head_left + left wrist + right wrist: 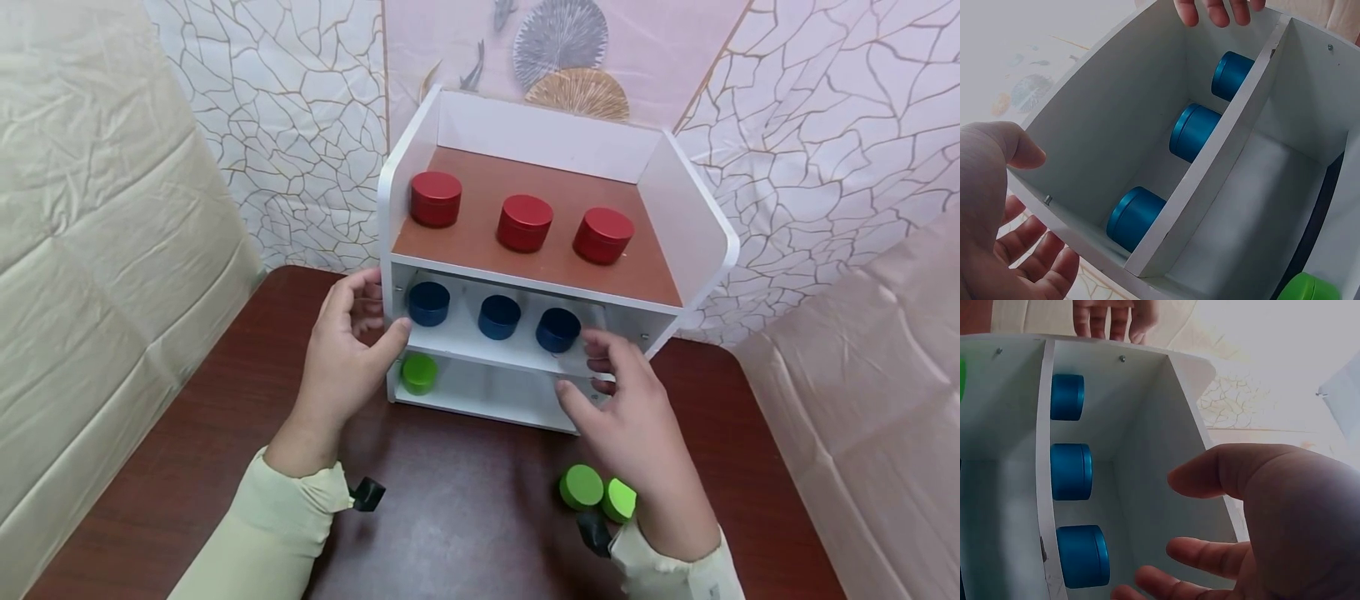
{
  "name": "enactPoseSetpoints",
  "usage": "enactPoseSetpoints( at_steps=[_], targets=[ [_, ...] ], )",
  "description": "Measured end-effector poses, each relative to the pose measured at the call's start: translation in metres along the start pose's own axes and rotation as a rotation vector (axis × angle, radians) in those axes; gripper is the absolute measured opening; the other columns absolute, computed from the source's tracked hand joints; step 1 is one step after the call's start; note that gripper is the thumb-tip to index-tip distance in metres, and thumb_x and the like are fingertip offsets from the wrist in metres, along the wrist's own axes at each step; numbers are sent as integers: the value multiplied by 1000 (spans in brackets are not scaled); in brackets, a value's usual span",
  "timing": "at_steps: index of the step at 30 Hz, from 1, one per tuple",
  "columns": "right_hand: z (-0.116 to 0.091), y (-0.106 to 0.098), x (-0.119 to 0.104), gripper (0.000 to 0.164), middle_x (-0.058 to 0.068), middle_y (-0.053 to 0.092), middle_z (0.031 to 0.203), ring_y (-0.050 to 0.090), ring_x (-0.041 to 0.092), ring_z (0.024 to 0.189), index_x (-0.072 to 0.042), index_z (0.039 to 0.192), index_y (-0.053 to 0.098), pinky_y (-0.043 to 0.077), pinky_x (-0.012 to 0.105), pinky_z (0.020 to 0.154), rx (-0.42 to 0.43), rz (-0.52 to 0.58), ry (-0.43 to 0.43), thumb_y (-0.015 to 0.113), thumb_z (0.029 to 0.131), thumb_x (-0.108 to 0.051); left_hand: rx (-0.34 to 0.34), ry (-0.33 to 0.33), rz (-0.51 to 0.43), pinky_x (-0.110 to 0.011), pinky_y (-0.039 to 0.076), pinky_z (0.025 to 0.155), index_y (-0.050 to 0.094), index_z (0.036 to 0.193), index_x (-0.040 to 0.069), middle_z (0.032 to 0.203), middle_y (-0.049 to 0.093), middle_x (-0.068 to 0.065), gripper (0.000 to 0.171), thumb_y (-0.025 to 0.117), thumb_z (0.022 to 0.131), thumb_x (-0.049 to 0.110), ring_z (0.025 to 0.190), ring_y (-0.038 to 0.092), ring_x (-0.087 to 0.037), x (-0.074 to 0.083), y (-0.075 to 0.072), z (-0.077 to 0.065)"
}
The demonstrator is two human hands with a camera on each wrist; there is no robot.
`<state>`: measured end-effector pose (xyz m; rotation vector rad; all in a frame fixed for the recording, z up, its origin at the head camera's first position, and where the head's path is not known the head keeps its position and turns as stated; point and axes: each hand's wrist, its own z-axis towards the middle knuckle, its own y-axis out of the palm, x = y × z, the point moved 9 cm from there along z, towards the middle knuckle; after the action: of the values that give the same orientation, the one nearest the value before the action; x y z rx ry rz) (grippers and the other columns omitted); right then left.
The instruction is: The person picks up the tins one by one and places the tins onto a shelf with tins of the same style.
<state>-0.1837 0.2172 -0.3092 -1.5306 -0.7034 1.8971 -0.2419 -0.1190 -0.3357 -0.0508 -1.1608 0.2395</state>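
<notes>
A white three-level shelf unit (pixel 697 225) stands before me. My left hand (pixel 341 358) is at its left side, fingers against the outer side panel and thumb in front of the edge. My right hand (pixel 626 404) hovers before the right part of the middle level, fingers loosely bent and holding nothing, close to the rightmost blue tin (pixel 558 331). Two more blue tins, the middle one (pixel 499 317) and the left one (pixel 429 304), share that level. On the lowest level, at the left, sits a green tin (pixel 418 373). Three red tins, one in the middle (pixel 525 223), rest on the brown top.
Two more green tins, one (pixel 581 487) beside the other (pixel 619 500), lie on the dark wooden table (pixel 450 533) near my right wrist. Cloth (pixel 90 208) hangs on the left, and a patterned backdrop (pixel 285 108) is behind the shelf.
</notes>
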Motion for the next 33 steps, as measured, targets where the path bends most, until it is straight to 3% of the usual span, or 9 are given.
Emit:
enactPoseSetpoints(
  at_steps=[6, 14, 17, 26, 33],
  targets=[
    [-8, -2, -3, 64, 10, 61, 152, 64, 27, 132, -15, 158, 56, 64, 56, 107, 27, -9, -38, 82, 101, -25, 6, 2, 4, -24, 56, 102, 55, 158, 19, 142, 58, -6, 62, 81, 101, 20, 125, 60, -19, -1, -1, 0],
    [-20, -3, 1, 63, 5, 61, 153, 64, 22, 132, -19, 156, 57, 60, 26, 99, -1, -22, 3, 84, 101, -31, 6, 5, 23, -24, 57, 102, 54, 159, 19, 142, 59, -4, 64, 81, 101, 21, 125, 60, -17, -1, -1, 0],
    [-23, 0, 4, 60, 5, 62, 151, 63, 21, 130, -18, 155, 58, 58, 21, 97, -6, -14, 13, 84, 102, -30, 3, 4, 23, -24, 57, 102, 55, 159, 19, 141, 59, -3, 64, 82, 100, 21, 125, 60, -17, -1, -1, 0],
    [-33, 5, 17, 54, 1, 66, 147, 67, 23, 130, -18, 150, 64, 59, 27, 101, 8, -50, 12, 85, 102, -31, -3, -7, 23, -26, 57, 103, 54, 159, 19, 141, 59, -3, 64, 82, 101, 22, 125, 60, -17, -1, 0, -1],
    [-48, 4, 31, 53, 0, 68, 145, 65, 23, 127, -24, 149, 67, 58, 41, 103, 19, -116, 0, 86, 101, -35, 2, -2, 19, -26, 57, 103, 54, 158, 19, 140, 58, -3, 64, 82, 101, 21, 125, 60, -17, -1, -1, -1]
  ],
)
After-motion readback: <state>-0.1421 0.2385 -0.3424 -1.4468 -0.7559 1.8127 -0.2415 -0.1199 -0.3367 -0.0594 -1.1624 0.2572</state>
